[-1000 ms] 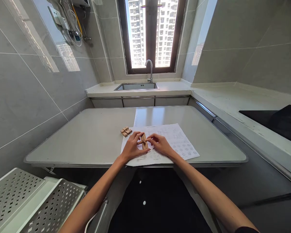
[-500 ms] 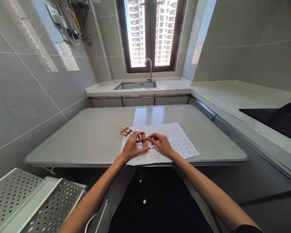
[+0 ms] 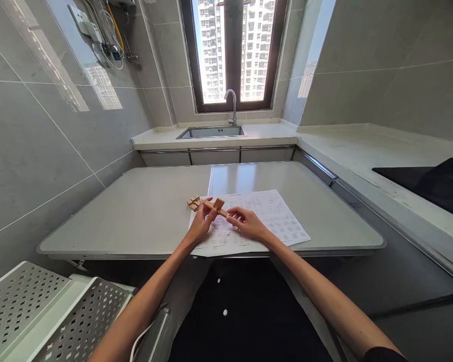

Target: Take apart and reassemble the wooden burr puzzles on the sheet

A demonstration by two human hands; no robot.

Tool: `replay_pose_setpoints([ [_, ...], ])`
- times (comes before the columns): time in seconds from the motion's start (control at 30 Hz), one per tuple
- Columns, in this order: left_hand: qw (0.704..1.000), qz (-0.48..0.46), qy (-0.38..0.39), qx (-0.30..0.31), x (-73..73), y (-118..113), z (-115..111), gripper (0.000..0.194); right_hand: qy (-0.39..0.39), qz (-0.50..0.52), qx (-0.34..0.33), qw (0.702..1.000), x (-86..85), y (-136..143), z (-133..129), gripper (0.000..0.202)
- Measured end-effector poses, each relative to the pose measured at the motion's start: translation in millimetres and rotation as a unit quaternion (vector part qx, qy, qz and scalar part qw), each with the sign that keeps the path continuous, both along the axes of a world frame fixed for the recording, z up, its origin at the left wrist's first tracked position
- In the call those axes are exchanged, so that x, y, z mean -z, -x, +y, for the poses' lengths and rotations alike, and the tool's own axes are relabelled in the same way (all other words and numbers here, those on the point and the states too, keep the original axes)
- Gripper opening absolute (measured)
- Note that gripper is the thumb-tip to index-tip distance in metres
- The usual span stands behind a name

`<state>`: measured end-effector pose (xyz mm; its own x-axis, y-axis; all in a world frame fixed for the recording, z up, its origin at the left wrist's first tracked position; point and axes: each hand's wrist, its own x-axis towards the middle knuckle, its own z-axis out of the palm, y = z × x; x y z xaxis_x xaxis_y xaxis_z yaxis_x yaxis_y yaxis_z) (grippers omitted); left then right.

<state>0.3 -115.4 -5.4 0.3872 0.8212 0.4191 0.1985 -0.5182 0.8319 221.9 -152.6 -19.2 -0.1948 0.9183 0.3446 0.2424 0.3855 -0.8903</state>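
Crossed wooden pieces (image 3: 218, 205) are joined together above a printed paper sheet (image 3: 266, 213). My left hand (image 3: 202, 221) is closed on their left part, thumb in front and fingers behind. At the right end of the lower stick, my right hand (image 3: 245, 221) has its fingertips close by, thumb and index bent near each other; whether they touch the stick is hard to tell. A small group of notched wooden blocks (image 3: 194, 202) lies on the table just behind my left hand, at the sheet's left corner.
The light table (image 3: 136, 216) reaches toward a counter with a sink (image 3: 211, 132) and a faucet (image 3: 233, 108). A black item (image 3: 430, 181) lies on the right counter. Perforated white panels (image 3: 60, 311) stand at the lower left.
The joined pieces have been turned, from upright to tilted, and moved slightly up and left. My left hand has shifted back with them. My right hand's fingertips have moved down off the crossing stick.
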Motion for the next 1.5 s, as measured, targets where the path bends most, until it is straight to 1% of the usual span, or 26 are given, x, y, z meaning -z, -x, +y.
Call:
replay_pose_setpoints([
  [0.1, 1.000, -0.002, 0.015, 0.027, 0.0, 1.0, -1.5, 0.064, 0.022, 0.004, -0.032, 0.999, -0.4, -0.4, -0.2, 0.032],
  [0.2, 0.999, 0.009, 0.015, 0.041, -1.1, 2.2, -3.3, 0.073, 0.050, 0.023, -0.069, 0.996, -3.3, -1.8, -0.8, 0.036],
  [0.33, 0.999, 0.040, -0.002, 0.031, -5.2, 2.0, -5.4, 0.085, 0.088, 0.057, -0.106, 0.989, -9.6, -5.1, -2.9, 0.046],
  [0.47, 0.997, 0.071, -0.023, 0.027, -10.2, -0.3, -8.2, 0.085, 0.115, 0.078, -0.117, 0.983, -12.3, -6.0, -3.6, 0.052],
  [0.57, 0.996, 0.081, -0.041, 0.015, -11.9, -2.2, -10.2, 0.086, 0.118, 0.087, -0.110, 0.983, -11.0, -5.6, -2.2, 0.051],
  [0.73, 0.993, 0.091, -0.079, -0.011, -11.0, -4.7, -12.4, 0.089, 0.100, 0.090, -0.080, 0.988, -8.8, -6.6, 0.9, 0.048],
  [0.9, 0.987, 0.105, -0.125, -0.011, -11.6, -4.9, -15.1, 0.090, 0.100, 0.083, -0.082, 0.988, -9.0, -9.0, 0.2, 0.045],
  [1.07, 0.986, 0.115, -0.119, -0.001, -13.3, -3.5, -17.5, 0.093, 0.098, 0.079, -0.095, 0.987, -9.2, -10.6, -2.3, 0.040],
  [1.17, 0.986, 0.116, -0.117, 0.006, -13.1, -3.9, -17.9, 0.093, 0.088, 0.075, -0.087, 0.989, -7.8, -9.6, -2.2, 0.041],
  [1.3, 0.983, 0.123, -0.134, 0.013, -13.2, -5.3, -18.7, 0.090, 0.067, 0.058, -0.070, 0.994, -6.3, -8.6, -2.1, 0.045],
  [1.5, 0.974, 0.149, -0.168, -0.013, -12.0, -5.9, -19.8, 0.087, 0.036, 0.032, -0.047, 0.998, -6.5, -10.4, -2.0, 0.048],
])
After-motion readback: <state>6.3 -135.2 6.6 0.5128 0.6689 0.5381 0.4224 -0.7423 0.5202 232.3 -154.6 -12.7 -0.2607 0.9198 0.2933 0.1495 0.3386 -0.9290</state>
